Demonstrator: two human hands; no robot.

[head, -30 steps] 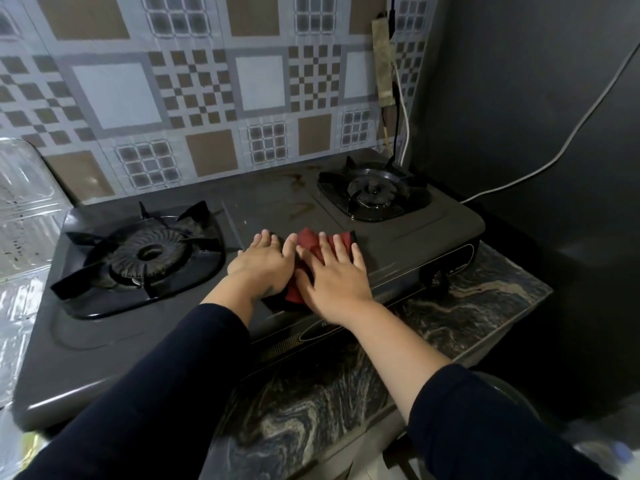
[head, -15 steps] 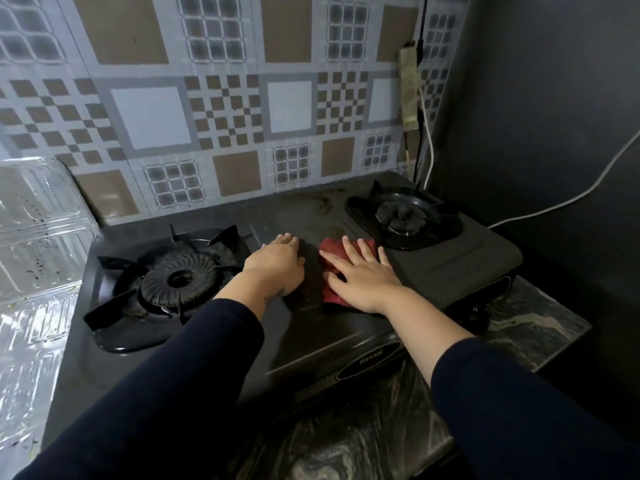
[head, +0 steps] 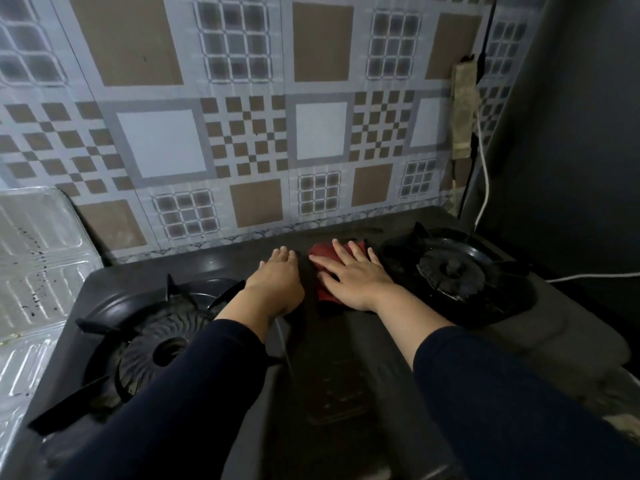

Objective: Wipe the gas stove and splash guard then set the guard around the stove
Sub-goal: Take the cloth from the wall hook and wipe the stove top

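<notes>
A dark two-burner gas stove [head: 332, 368] fills the lower view, with one burner at the left [head: 162, 348] and one at the right [head: 450, 271]. My right hand [head: 356, 275] lies flat, fingers spread, pressing a red cloth [head: 320, 254] onto the stove's middle strip near its back edge. My left hand [head: 277, 282] rests palm down on the stove just left of the cloth, fingers together, holding nothing. A silvery foil splash guard [head: 38, 271], spotted with dark specks, stands at the left of the stove.
A patterned tiled wall [head: 242, 133] rises right behind the stove. A dark wall [head: 571, 150] closes the right side, with a white cable [head: 485, 188] and a taped strip [head: 464, 109] in the corner. Marbled counter shows at the lower right [head: 623, 420].
Both hands have slid from the stove's front toward its back edge, the right hand carrying the red cloth along. The view has moved closer and lower.
</notes>
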